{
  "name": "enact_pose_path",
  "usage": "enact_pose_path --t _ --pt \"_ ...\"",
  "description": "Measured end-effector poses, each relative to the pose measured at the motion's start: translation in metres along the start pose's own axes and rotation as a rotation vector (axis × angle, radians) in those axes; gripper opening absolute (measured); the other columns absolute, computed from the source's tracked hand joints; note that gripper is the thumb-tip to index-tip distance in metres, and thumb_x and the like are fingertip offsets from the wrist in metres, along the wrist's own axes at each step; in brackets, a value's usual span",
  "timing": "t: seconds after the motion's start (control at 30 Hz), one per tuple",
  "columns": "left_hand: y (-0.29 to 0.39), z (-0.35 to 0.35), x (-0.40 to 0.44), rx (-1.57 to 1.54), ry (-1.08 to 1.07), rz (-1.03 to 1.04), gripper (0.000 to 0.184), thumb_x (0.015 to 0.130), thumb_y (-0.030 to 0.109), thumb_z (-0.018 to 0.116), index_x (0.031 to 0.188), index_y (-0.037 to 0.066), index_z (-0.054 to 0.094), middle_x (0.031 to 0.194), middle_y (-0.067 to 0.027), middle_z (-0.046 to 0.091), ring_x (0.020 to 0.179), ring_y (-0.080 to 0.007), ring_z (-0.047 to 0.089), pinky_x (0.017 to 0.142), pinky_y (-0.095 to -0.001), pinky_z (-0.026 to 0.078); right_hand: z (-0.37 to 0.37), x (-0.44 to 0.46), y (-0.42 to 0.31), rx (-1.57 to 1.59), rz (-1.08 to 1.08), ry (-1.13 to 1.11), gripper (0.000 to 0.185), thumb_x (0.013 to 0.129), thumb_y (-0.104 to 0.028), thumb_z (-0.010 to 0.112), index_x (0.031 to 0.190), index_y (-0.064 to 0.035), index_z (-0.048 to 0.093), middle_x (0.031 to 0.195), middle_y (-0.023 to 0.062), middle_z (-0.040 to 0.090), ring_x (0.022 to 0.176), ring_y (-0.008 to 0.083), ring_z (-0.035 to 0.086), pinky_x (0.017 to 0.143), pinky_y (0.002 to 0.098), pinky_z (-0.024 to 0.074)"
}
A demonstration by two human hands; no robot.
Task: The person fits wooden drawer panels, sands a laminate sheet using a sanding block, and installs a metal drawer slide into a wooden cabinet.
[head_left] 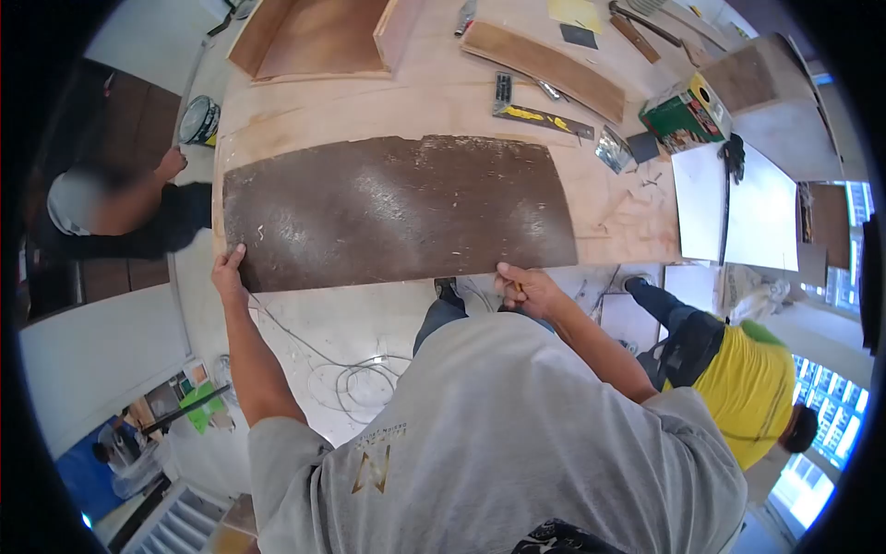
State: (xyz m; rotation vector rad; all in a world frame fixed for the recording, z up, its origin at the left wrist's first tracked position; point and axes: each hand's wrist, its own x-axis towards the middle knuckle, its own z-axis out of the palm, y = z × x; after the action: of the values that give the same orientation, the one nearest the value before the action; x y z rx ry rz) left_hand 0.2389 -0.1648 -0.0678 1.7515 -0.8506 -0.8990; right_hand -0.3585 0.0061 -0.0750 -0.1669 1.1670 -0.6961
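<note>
A dark brown board [397, 212] with scuffs and pale specks lies on the light wooden table, its near edge along the table's front. My left hand [231, 274] is closed on the board's near left corner, the thumb on top. Farther right, my right hand [528, 286] grips the near edge with its thumb and fingers. A small yellowish thing, too small to name surely, shows between the curled fingers of that hand. The undersides of both hands are hidden.
Behind the board are an open wooden box [318, 42], a curved wooden piece [544, 69], a metal square [544, 120] and a green box [686, 115]. One person [120, 203] is at the left, another in yellow [738, 383] at the right. A cable [355, 369] lies on the floor.
</note>
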Motion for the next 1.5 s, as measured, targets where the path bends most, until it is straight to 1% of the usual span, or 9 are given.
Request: enact_pose_path --t 0.13,0.17,0.4,0.83,0.97,1.17,1.3,1.43,1.5 --pt "0.006 0.025 0.013 1.159 0.2 0.215 0.054 0.075 0.033 0.081 0.113 -0.003 0.069 0.109 -0.0268 0.07 0.105 -0.0465 0.065 0.094 -0.0482 0.051 -0.016 0.004 0.025 -0.829 0.026 -0.008 0.014 0.093 -0.02 0.065 0.093 -0.0062 0.069 0.072 0.0047 0.062 0.053 0.013 0.051 0.051 0.028 0.0462" --pt "0.011 0.049 -0.001 1.173 0.17 0.228 0.057 0.076 0.035 0.08 0.116 -0.004 0.068 0.113 -0.0272 0.069 0.108 -0.0464 0.064 0.096 -0.0481 0.05 -0.024 0.001 0.03 -1.128 -0.023 0.032 0.012 0.093 -0.016 0.062 0.093 -0.0073 0.07 0.075 0.0062 0.065 0.054 0.0148 0.054 0.05 0.0271 0.0466" --pt "-0.039 0.164 -0.08 1.282 0.006 0.456 0.07 0.098 0.047 0.054 0.145 -0.004 0.045 0.155 -0.0296 0.035 0.145 -0.0456 0.031 0.116 -0.0582 0.028 -0.084 -0.025 0.039 -0.419 -0.132 0.527 0.019 0.093 -0.022 0.062 0.093 -0.0037 0.07 0.074 0.006 0.064 0.051 0.0109 0.053 0.043 0.0274 0.0442" --pt "-0.031 0.221 -0.134 1.33 0.031 0.296 0.068 0.103 0.044 0.045 0.15 -0.006 0.037 0.156 -0.0329 0.03 0.144 -0.0505 0.028 0.117 -0.0597 0.023 -0.107 0.0 -0.03 -0.48 -0.402 0.471 0.022 0.09 -0.017 0.065 0.101 0.0023 0.07 0.074 0.0051 0.062 0.057 0.0121 0.057 0.051 0.028 0.047" --pt "-0.028 0.271 -0.198 1.303 -0.128 0.501 0.071 0.1 0.042 0.053 0.148 -0.008 0.038 0.155 -0.0341 0.03 0.143 -0.0527 0.028 0.117 -0.0595 0.022 -0.178 0.023 -0.07 -0.714 -0.696 0.642 0.027 0.09 -0.017 0.067 0.107 0.0027 0.07 0.082 0.0072 0.069 0.065 0.0125 0.062 0.057 0.0287 0.0516" --pt "-0.002 0.335 -0.282 1.105 -0.434 0.628 0.072 0.092 0.034 0.065 0.146 -0.008 0.04 0.156 -0.0342 0.029 0.145 -0.0514 0.025 0.118 -0.0594 0.022 -0.253 0.01 -0.203 -1.12 -0.751 1.14 0.036 0.086 -0.015 0.062 0.12 -0.0035 0.066 0.124 0.021 0.065 0.109 0.04 0.064 0.091 0.0473 0.0524" --pt "0.018 0.354 -0.301 1.06 -0.439 0.583 0.071 0.088 0.027 0.07 0.144 -0.007 0.042 0.154 -0.0321 0.033 0.143 -0.0495 0.03 0.115 -0.0585 0.027 -0.301 0.037 -0.275 -1.527 -0.965 0.999 0.053 0.082 -0.004 0.06 0.134 -0.0064 0.055 0.145 0.0149 0.051 0.112 0.0414 0.063 0.093 0.0487 0.0524" --pt "0.028 0.362 -0.3 1.054 -0.372 0.565 0.068 0.087 0.024 0.07 0.142 -0.007 0.044 0.15 -0.0313 0.04 0.139 -0.0482 0.038 0.114 -0.0541 0.031 -0.28 0.021 -0.332 -1.781 -0.524 0.798 0.054 0.081 0.002 0.057 0.134 -0.0083 0.054 0.139 0.0127 0.056 0.115 0.039 0.062 0.094 0.0478 0.0526" --pt "0.037 0.366 -0.304 1.056 -0.346 0.525 0.066 0.087 0.023 0.07 0.141 -0.006 0.045 0.149 -0.0313 0.041 0.139 -0.0472 0.038 0.114 -0.0525 0.032 -0.302 0.034 -0.336 -1.809 -0.597 0.72 0.051 0.08 0.001 0.058 0.13 -0.0098 0.054 0.129 0.0153 0.06 0.109 0.0396 0.064 0.091 0.0497 0.053"
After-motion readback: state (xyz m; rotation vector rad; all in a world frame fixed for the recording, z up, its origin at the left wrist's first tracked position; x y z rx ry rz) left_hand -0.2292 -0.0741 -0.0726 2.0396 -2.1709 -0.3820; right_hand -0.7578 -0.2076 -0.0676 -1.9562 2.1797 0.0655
